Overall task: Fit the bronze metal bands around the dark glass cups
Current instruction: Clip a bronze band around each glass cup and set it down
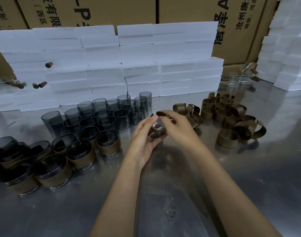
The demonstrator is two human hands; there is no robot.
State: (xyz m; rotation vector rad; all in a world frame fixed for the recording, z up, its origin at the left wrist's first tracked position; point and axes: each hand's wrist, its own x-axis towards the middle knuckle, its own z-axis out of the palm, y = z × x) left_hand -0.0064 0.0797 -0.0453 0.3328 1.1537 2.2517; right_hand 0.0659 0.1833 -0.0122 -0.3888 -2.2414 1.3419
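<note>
A scuffed steel table (231, 168) is carrying everything. Bare dark glass cups (110, 115) are standing at eleven o'clock, banded cups (81, 156) are crowding toward nine, loose bronze bands (231, 120) are piling at two, and white foam blocks (112, 71) are stacking along twelve.

Bronze band (160, 123) between both hands

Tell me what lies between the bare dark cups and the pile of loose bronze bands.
In the head view, both hands: the left hand and right hand hold one bronze band above bare steel table.
</note>
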